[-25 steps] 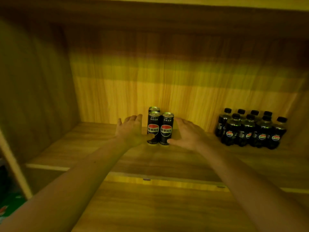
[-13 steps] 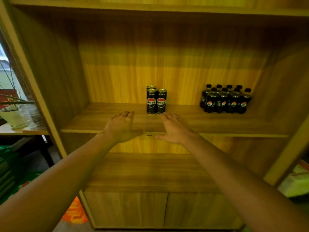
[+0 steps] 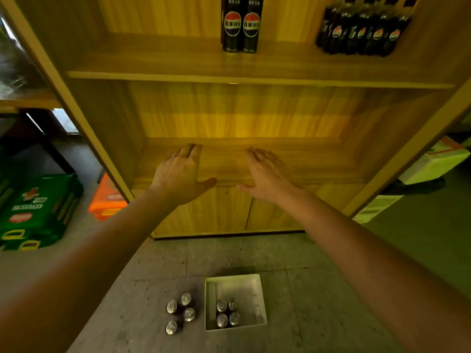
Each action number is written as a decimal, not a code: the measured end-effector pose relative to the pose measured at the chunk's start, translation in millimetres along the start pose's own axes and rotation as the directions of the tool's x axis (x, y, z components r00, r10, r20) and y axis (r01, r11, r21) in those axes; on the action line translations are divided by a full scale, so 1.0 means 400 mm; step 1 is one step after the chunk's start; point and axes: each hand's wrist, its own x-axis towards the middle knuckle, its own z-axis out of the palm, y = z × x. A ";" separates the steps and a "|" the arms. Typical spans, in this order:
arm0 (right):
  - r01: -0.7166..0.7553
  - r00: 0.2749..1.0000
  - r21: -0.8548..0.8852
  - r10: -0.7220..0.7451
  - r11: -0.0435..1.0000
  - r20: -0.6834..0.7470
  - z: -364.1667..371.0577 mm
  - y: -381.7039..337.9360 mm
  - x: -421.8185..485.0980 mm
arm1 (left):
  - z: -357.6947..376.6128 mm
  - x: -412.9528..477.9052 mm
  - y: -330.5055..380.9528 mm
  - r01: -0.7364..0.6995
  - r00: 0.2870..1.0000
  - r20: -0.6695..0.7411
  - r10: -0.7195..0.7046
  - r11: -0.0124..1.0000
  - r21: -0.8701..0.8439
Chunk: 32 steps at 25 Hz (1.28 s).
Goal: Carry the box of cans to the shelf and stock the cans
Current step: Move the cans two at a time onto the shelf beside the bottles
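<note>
Two Pepsi-logo cans (image 3: 241,26) on shelf (image 3: 158,64); both hands empty.

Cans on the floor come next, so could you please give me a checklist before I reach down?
1. Left hand empty: ok.
2. Right hand empty: ok.
3. Four silver-topped cans in the white open box upright: ok.
4. Four loose silver-topped cans left of the box upright: ok.
5. Wooden shelf has room beside the black stocked cans: ok.
6. Cans undented: cannot tell.
</note>
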 end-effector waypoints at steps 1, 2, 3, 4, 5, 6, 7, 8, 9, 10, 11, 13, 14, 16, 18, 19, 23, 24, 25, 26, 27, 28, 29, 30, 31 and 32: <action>-0.003 0.999 0.012 0.003 1.000 0.040 0.054 0.006 -0.008 | 0.051 -0.010 -0.006 0.001 1.000 0.024 -0.001 1.000 0.009; -0.008 0.997 0.025 0.007 1.000 0.074 0.108 0.015 -0.013 | 0.104 -0.019 -0.011 0.007 0.999 0.049 -0.008 1.000 0.016; -0.010 0.995 0.036 0.007 0.999 0.095 0.160 0.026 -0.017 | 0.155 -0.029 -0.016 0.019 0.998 0.068 -0.020 1.000 0.017; -0.004 0.994 0.038 0.000 0.999 0.107 0.216 0.039 -0.018 | 0.211 -0.037 -0.022 0.035 0.996 0.084 -0.036 0.999 0.015; 0.002 0.994 0.035 -0.006 0.999 0.109 0.271 0.050 -0.021 | 0.263 -0.045 -0.029 0.046 0.994 0.097 -0.047 0.999 0.014; 0.010 0.994 0.028 -0.013 1.000 0.111 0.326 0.061 -0.024 | 0.317 -0.052 -0.037 0.052 0.993 0.106 -0.053 0.999 0.013; 0.016 0.993 0.019 -0.018 1.000 0.116 0.385 0.070 -0.026 | 0.375 -0.059 -0.047 0.057 0.991 0.120 -0.058 0.998 0.014; 0.019 0.993 0.015 -0.021 1.000 0.119 0.447 0.078 -0.028 | 0.436 -0.067 -0.057 0.062 0.989 0.132 -0.063 0.998 0.014; 0.021 0.993 0.014 -0.023 1.000 0.119 0.519 0.087 -0.029 | 0.509 -0.076 -0.069 0.066 0.987 0.143 -0.067 0.998 0.014; 0.021 0.993 0.014 -0.023 1.000 0.113 0.590 0.096 -0.029 | 0.583 -0.084 -0.081 0.065 0.987 0.148 -0.066 0.998 0.014; 0.024 0.994 0.015 -0.025 1.000 0.108 0.666 0.107 -0.027 | 0.661 -0.093 -0.095 0.057 0.986 0.154 -0.059 0.998 0.012; 0.025 0.994 0.015 -0.026 1.000 0.110 0.835 0.130 -0.022 | 0.831 -0.119 -0.124 0.048 0.983 0.177 -0.049 0.999 0.010; 0.025 0.994 0.015 -0.026 1.000 0.111 0.933 0.142 -0.018 | 0.929 -0.133 -0.143 0.045 0.981 0.186 -0.047 0.999 0.015; 0.020 0.993 0.025 -0.023 0.999 0.119 1.116 0.166 -0.012 | 1.109 -0.158 -0.179 0.040 0.974 0.221 -0.046 0.999 0.031; 0.010 0.990 0.047 -0.017 0.999 0.140 1.301 0.186 -0.014 | 1.294 -0.185 -0.215 0.044 0.963 0.266 -0.052 0.998 0.035; 0.003 0.988 0.057 -0.012 0.998 0.151 1.398 0.196 -0.017 | 1.392 -0.199 -0.234 0.052 0.957 0.283 -0.058 0.998 0.029; 0.005 0.968 0.119 -0.034 0.993 0.247 1.692 0.236 -0.049 | 1.690 -0.265 -0.277 0.090 0.924 0.378 -0.054 0.993 -0.078; 0.000 0.956 0.150 -0.044 0.989 0.292 1.753 0.247 -0.062 | 1.748 -0.286 -0.280 0.105 0.912 0.409 -0.046 0.987 -0.124; -0.012 0.942 0.187 -0.051 0.982 0.331 1.806 0.257 -0.077 | 1.798 -0.306 -0.282 0.121 0.898 0.438 -0.035 0.978 -0.170; -0.029 0.933 0.232 -0.057 0.972 0.356 1.852 0.263 -0.096 | 1.839 -0.327 -0.281 0.139 0.885 0.466 -0.028 0.969 -0.206; -0.052 0.929 0.280 -0.056 0.959 0.366 1.895 0.269 -0.108 | 1.876 -0.341 -0.282 0.162 0.875 0.484 -0.029 0.958 -0.235; -0.088 0.926 0.337 -0.048 0.937 0.375 1.931 0.271 -0.120 | 1.909 -0.353 -0.283 0.206 0.864 0.502 -0.042 0.939 -0.276; -0.129 0.921 0.393 -0.037 0.910 0.388 1.964 0.269 -0.134 | 1.937 -0.366 -0.280 0.266 0.851 0.521 -0.062 0.907 -0.326; -0.163 0.922 0.446 -0.025 0.880 0.387 1.988 0.265 -0.143 | 1.959 -0.370 -0.280 0.317 0.844 0.530 -0.080 0.871 -0.374; -0.193 0.921 0.491 -0.016 0.850 0.388 2.008 0.259 -0.146 | 1.978 -0.369 -0.279 0.357 0.837 0.540 -0.091 0.839 -0.412; -0.211 0.921 0.524 -0.012 0.825 0.390 2.026 0.250 -0.148 | 1.995 -0.371 -0.278 0.388 0.827 0.555 -0.095 0.810 -0.440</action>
